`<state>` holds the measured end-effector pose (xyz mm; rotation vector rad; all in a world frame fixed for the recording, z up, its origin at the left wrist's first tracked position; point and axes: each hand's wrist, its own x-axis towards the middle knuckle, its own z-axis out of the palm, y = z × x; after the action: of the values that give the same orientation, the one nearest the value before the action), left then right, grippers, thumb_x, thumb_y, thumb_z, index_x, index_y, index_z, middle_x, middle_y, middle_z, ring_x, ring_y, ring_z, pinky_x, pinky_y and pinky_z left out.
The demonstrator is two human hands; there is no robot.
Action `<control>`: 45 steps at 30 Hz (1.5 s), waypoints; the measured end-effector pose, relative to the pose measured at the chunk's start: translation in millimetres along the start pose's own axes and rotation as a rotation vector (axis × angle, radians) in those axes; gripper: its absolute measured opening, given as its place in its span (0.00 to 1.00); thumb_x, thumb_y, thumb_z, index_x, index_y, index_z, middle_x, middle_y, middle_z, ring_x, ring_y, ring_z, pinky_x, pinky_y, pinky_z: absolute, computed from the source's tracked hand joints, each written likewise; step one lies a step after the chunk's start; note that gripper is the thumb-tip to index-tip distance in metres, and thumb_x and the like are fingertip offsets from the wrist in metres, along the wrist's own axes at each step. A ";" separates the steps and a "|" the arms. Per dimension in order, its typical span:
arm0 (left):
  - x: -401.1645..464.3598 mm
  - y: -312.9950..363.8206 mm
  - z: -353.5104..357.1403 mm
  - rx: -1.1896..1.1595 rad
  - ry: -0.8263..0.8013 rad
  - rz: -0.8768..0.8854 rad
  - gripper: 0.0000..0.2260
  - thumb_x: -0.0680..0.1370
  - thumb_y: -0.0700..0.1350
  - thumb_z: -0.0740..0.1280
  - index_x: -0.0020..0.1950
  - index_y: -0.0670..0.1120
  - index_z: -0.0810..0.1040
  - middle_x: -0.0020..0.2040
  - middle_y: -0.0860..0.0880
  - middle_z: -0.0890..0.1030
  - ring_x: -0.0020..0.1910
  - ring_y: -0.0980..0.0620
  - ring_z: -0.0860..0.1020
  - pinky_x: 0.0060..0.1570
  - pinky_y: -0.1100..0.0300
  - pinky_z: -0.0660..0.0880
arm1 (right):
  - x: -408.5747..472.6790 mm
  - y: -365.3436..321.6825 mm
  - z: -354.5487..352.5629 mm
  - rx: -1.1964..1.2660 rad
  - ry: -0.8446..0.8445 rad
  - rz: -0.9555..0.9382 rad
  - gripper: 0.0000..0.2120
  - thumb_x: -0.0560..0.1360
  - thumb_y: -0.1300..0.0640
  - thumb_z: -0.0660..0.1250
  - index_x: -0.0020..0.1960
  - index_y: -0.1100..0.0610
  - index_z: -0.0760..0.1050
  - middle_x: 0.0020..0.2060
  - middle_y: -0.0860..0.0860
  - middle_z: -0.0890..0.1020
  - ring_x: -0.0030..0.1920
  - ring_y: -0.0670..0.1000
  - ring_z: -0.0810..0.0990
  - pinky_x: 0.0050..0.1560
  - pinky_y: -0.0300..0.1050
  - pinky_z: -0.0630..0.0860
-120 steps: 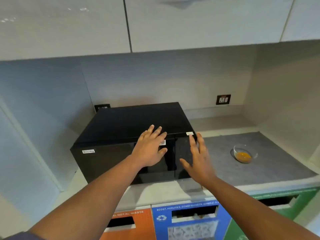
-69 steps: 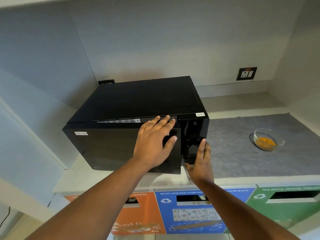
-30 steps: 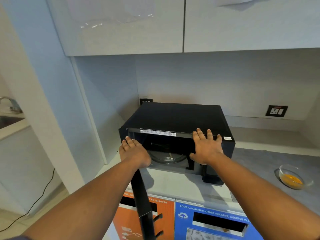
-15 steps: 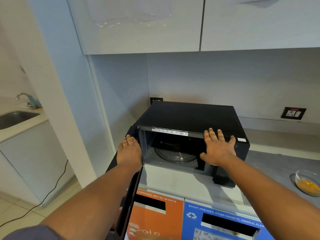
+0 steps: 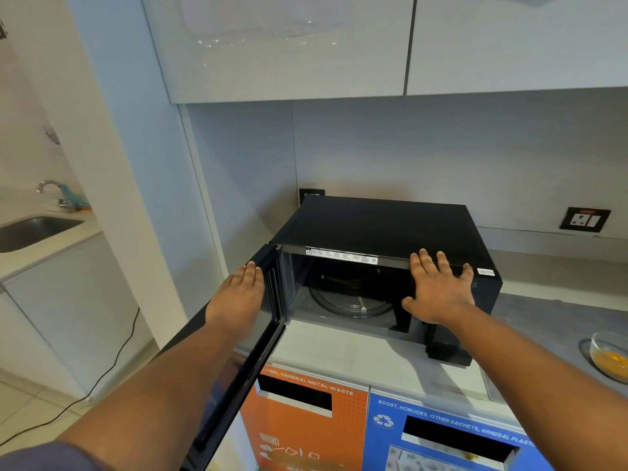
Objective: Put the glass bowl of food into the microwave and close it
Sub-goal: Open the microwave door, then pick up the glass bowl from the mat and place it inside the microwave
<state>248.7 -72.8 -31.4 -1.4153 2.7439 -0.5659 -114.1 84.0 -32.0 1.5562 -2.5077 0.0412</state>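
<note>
At far left a steel sink [image 5: 32,229] with a curved tap [image 5: 51,188] sits apart from the work area, and a dark cable [image 5: 112,365] trails across the floor tiles. My left hand [image 5: 238,297] lies flat, fingers together and extended, against the outer face of the microwave door [image 5: 249,362], which stands swung wide on its left hinge; it grips nothing. The door is a rigid, glossy black panel. The microwave [image 5: 384,226] is a boxy black unit with a smooth matte top; inside, a round glass turntable [image 5: 350,300] lies level and bare. My right hand [image 5: 438,290] is spread wide, palm pressed on the upper front edge near the control side, holding nothing. Below the counter, an orange bin front [image 5: 306,423] and a blue bin front [image 5: 452,433] show printed labels and dark slots. At far right the glass bowl [image 5: 610,355] rests on the grey textured counter [image 5: 543,317], well apart from the microwave and partly cut by the frame edge, with yellow-orange food in its base. I judge the bowl light, stiff, smooth-walled, breakable and liable to slip. I would grasp it by the rim and outer wall, thumb opposite fingers, and carry it level.
</note>
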 end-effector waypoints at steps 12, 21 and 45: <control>3.3 4.6 1.7 -0.007 0.069 0.124 0.38 0.78 0.35 0.60 0.83 0.43 0.41 0.84 0.42 0.43 0.83 0.45 0.45 0.80 0.50 0.48 | -0.3 4.9 4.9 0.098 0.029 -0.022 0.46 0.73 0.33 0.60 0.81 0.49 0.42 0.83 0.50 0.46 0.81 0.56 0.40 0.74 0.71 0.43; 39.0 89.5 -25.4 -0.195 0.471 0.367 0.43 0.75 0.38 0.67 0.82 0.43 0.42 0.84 0.42 0.48 0.83 0.43 0.44 0.79 0.48 0.49 | -40.2 2.6 15.8 0.261 0.321 0.003 0.36 0.80 0.37 0.50 0.82 0.51 0.45 0.82 0.50 0.48 0.81 0.50 0.41 0.78 0.55 0.42; 112.9 595.4 -73.2 -1.410 0.182 0.592 0.32 0.83 0.51 0.57 0.83 0.44 0.49 0.84 0.49 0.47 0.82 0.53 0.42 0.79 0.58 0.43 | -140.1 340.6 114.6 1.195 0.539 0.741 0.31 0.82 0.46 0.53 0.82 0.52 0.49 0.82 0.50 0.51 0.80 0.47 0.49 0.76 0.44 0.48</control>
<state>-299.5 175.7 -133.3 -0.2999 3.4254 1.5516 -373.7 346.8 -143.1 0.4643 -2.4175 1.9942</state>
